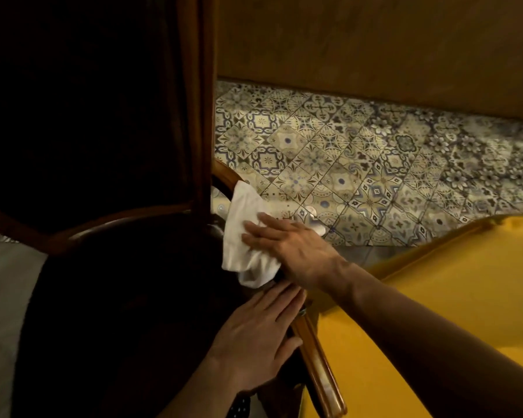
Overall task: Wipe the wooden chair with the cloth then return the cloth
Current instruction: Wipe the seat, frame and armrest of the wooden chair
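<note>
The wooden chair (320, 363) fills the left and centre, with a dark seat, a tall dark back and a polished brown frame. A white cloth (245, 233) lies over the chair's right side rail. My right hand (293, 248) presses flat on the cloth, fingers stretched toward the left. My left hand (254, 336) rests flat on the seat's right edge just below the cloth, fingers apart, holding nothing.
A yellow upholstered seat (435, 297) sits close on the right, beside the chair rail. Patterned floor tiles (360, 164) stretch beyond, bounded by a brown wall (375, 40) at the back. A pale surface (3, 297) shows at the far left.
</note>
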The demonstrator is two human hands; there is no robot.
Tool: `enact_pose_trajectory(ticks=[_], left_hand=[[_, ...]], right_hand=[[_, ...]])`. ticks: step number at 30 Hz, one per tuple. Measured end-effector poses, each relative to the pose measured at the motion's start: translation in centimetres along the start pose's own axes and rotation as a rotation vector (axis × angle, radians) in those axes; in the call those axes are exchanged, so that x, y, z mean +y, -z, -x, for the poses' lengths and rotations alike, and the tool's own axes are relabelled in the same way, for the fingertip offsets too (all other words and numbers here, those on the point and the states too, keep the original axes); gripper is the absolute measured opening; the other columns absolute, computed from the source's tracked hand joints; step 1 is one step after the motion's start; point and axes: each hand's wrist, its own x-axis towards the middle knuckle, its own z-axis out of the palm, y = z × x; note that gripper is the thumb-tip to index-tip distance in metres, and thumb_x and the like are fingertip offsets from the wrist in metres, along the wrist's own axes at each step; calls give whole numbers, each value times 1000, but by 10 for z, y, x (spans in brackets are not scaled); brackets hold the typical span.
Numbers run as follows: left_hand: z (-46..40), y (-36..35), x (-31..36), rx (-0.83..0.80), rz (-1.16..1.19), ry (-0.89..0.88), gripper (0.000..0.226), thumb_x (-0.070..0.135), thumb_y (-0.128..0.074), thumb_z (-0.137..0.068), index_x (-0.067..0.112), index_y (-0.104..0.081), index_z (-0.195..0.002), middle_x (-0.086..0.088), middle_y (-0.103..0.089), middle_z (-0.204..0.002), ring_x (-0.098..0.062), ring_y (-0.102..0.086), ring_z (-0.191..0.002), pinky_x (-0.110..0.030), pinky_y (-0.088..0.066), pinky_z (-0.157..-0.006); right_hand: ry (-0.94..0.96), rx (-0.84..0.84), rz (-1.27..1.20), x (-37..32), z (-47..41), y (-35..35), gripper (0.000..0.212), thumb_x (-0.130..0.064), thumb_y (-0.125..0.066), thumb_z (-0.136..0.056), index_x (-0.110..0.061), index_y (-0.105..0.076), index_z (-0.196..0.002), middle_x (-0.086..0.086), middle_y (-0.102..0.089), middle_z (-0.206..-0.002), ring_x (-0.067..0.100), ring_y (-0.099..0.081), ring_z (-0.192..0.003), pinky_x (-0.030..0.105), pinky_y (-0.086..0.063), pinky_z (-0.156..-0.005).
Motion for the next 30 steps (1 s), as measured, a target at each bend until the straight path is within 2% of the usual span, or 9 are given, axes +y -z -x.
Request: enact_pose_trajectory(ticks=[3,5,9,14,17,20,22,26,30], left_hand=[[0,0,-3,13,-12,-27,68,57,-22,-103,21,-9,-159,5,4,-167,-7,19,-150,-35,10,-122],[0,1,-5,29,-34,-42,68,56,-25,-103,18,-13,-159,2,1,-167,-9,15,-151,-33,10,-120],[0,-2,-7,37,-45,-58,69,55,-27,-103,15,-18,-158,-1,-6,-167,-13,7,-153,-37,0,-118],[-1,-6,-10,42,-60,-56,69,56,-30,-103,15,-21,-157,-3,-12,-167,-16,0,-154,-38,-5,-118],[-4,-7,-10,39,-66,-52,69,57,-31,-102,16,-20,-158,-2,-12,-167,-16,1,-154,-37,-1,-119],[-4,-6,-10,44,-70,-44,68,55,-30,-103,17,-19,-158,-1,-10,-167,-16,1,-154,-35,0,-120],[-4,-5,-10,33,-78,-42,68,54,-30,-104,17,-17,-159,-1,-8,-168,-15,3,-153,-35,2,-120],[-5,-1,-7,-4,-93,-47,66,52,-25,-104,17,-12,-159,0,-3,-167,-13,11,-152,-33,8,-122],[-4,0,-6,-30,-100,-32,66,53,-18,-104,17,-6,-159,0,5,-167,-11,18,-151,-35,6,-121]], right_hand=[[62,-33,56,6,-9,5,72,-7,-48,-97,-32,-17,-157,-12,-3,-165,12,7,-151,46,-20,-118],[79,-32,53,10,-17,6,75,-4,-49,-94,-32,-19,-157,-11,-5,-165,13,6,-151,45,-18,-119],[101,33,23,20,-36,5,76,-1,-52,-91,-29,-25,-156,-9,-10,-165,14,2,-152,44,-22,-119],[132,87,-24,34,-48,-1,81,2,-55,-85,-27,-28,-155,-7,-15,-165,13,-3,-152,44,-28,-116],[90,111,-36,36,-57,1,75,-1,-40,-88,-30,-25,-156,-10,-13,-165,12,-4,-151,41,-31,-116],[59,151,-70,38,-69,9,77,-9,-28,-81,-30,-28,-155,-11,-14,-164,13,-7,-151,35,-26,-111],[44,175,-88,38,-73,8,75,-6,-30,-84,-31,-29,-155,-11,-14,-164,13,-8,-151,32,-24,-103],[-28,145,-133,35,-69,3,76,2,-44,-91,-35,-27,-155,-12,-10,-165,11,-4,-151,47,-30,-112],[-41,157,-161,32,-68,5,75,3,-50,-91,-33,-30,-154,-7,-15,-165,15,-8,-151,43,-26,-115]])
